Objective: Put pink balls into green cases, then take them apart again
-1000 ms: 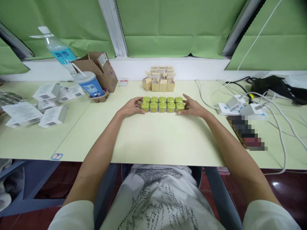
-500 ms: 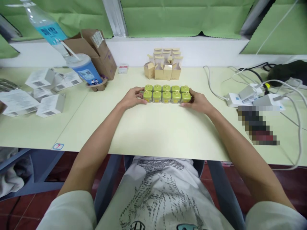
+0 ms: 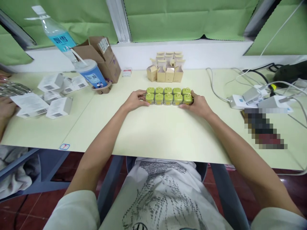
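Note:
Several small clear jars with green lids (image 3: 168,98) stand upright on the table, packed side by side in two rows. Each lid carries a small loop on top. My left hand (image 3: 135,100) is at the left end of the block, its thumb in front and its fingers curled round the side. At the right end, my right hand (image 3: 198,104) grips the outer jars the same way, thumb along the front and fingers behind. Some fingertips are hidden by the jars. Behind them, near the wall, small open tan cartons (image 3: 165,74) stand in a cluster.
At left are white boxes (image 3: 59,107), a blue-labelled cup (image 3: 93,76), a bottle (image 3: 59,36) and a brown cardboard box (image 3: 105,59). Another person's hand (image 3: 7,107) is at the far left edge. White power strips (image 3: 242,101) and cables lie at right, near a pixelated object (image 3: 263,129).
The view has turned slightly left, so everything sits further right and another person's hands show at the far left. My hands stay at both ends of the jars, which look unmoved.

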`<state>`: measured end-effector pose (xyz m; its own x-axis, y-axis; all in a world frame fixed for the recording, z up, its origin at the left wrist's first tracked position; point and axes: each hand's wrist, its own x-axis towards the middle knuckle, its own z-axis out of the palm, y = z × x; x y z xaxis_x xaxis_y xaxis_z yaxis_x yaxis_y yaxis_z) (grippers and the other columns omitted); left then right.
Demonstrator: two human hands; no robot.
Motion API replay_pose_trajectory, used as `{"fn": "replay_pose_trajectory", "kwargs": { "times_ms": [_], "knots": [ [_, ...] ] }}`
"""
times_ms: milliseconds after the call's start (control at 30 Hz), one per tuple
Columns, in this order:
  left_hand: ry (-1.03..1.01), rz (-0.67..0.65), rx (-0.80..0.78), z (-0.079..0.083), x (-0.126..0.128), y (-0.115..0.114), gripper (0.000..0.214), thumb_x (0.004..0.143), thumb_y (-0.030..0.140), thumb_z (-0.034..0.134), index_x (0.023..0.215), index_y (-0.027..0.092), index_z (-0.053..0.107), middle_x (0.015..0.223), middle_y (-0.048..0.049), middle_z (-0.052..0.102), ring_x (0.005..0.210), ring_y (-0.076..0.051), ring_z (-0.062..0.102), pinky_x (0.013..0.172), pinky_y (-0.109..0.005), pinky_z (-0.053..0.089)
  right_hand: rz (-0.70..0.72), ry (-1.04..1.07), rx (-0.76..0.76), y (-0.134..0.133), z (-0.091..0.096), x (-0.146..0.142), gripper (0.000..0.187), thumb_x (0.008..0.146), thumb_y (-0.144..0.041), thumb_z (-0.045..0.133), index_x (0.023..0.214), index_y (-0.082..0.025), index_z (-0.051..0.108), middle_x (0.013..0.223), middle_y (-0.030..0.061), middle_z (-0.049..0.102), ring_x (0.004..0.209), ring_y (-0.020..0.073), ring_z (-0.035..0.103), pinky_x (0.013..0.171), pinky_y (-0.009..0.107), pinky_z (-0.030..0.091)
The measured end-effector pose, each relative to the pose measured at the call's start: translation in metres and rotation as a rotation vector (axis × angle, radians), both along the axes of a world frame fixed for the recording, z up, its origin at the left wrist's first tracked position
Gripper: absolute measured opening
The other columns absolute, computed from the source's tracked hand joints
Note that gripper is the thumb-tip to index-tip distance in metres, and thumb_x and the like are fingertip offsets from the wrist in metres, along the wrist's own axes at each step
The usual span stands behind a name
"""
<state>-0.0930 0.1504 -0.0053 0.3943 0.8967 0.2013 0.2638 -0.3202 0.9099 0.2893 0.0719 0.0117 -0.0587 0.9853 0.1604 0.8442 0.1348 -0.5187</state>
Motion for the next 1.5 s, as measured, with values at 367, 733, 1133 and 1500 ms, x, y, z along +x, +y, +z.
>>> {"fn": "replay_pose_trajectory", "kwargs": {
  "times_ms": [367, 733, 1133, 1500],
  "knots": [
    [0.143, 0.055, -0.011, 0.013, -0.002, -0.01, 0.078, 0.043, 0.064, 0.108, 0.103, 0.017, 0.091, 0.14, -0.0144, 0.074, 0.113, -0.031, 0.073, 0.109, -0.049, 0.063, -0.108, 0.015, 0.018, -0.001, -0.004, -0.008, 0.057, 0.076, -0.064, 0.093, 0.1, -0.019, 0.066, 0.102, 0.0131, 0.076, 0.098, 0.0329, 0.07, 0.084, 0.04, 0.055],
    [0.215, 0.102, 0.076, 0.01, 0.003, -0.016, 0.054, 0.06, 0.053, 0.102, 0.098, 0.017, 0.088, 0.139, -0.0141, 0.074, 0.107, -0.027, 0.074, 0.106, -0.047, 0.064, -0.04, 0.065, 0.045, -0.001, -0.009, -0.007, 0.044, 0.082, -0.058, 0.087, 0.099, -0.021, 0.071, 0.107, 0.0106, 0.077, 0.096, 0.0298, 0.071, 0.087, 0.041, 0.057],
    [0.322, 0.084, 0.118, 0.012, 0.001, -0.016, 0.054, 0.066, 0.062, 0.096, 0.098, 0.021, 0.086, 0.14, -0.0132, 0.072, 0.125, -0.035, 0.071, 0.119, -0.052, 0.057, -0.012, 0.032, 0.075, 0.0, -0.013, -0.006, 0.049, 0.085, -0.06, 0.084, 0.109, -0.019, 0.073, 0.117, 0.0149, 0.076, 0.108, 0.0353, 0.073, 0.095, 0.048, 0.061],
    [0.373, 0.058, 0.118, 0.014, -0.003, -0.018, 0.096, 0.067, 0.062, 0.098, 0.149, 0.019, 0.071, 0.167, -0.02, 0.056, 0.154, -0.044, 0.055, 0.134, -0.06, 0.042, -0.055, 0.077, 0.068, -0.004, 0.005, 0.001, 0.098, 0.082, -0.073, 0.085, 0.148, -0.004, 0.064, 0.139, 0.0287, 0.07, 0.129, 0.0441, 0.069, 0.112, 0.052, 0.056]
  ]
}}
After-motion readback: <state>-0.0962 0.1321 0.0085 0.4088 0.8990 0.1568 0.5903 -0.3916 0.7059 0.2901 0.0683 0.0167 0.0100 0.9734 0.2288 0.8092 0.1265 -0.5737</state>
